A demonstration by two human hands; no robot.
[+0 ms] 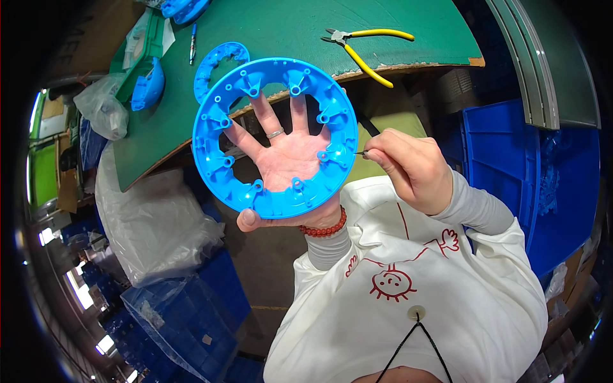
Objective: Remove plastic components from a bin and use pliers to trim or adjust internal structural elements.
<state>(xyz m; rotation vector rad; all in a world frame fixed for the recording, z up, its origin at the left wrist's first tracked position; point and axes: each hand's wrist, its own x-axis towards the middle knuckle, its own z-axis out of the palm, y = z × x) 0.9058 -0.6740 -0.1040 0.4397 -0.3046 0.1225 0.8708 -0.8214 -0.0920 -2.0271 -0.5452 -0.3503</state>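
Observation:
In front of me a blue plastic ring (274, 203), lined with small screw posts, rests on my left hand (290, 159). The palm and fingers show through its opening, and the thumb presses the near left rim. My right hand (412, 169) is pinched closed on a thin dark pointed piece (362, 152). Its tip meets or nearly meets the ring's right outer edge; its kind is too small to make out. Beyond, on the green table, lies a pair of yellow-handled cutting pliers (345, 38), with its jaws apart.
A smaller blue ring (205, 70) and a pen (193, 45) lie on the green table (274, 32). At its left are a green tray (150, 45), a curved blue part (148, 86) and a plastic bag (105, 108). Blue bins (498, 166) stand at right.

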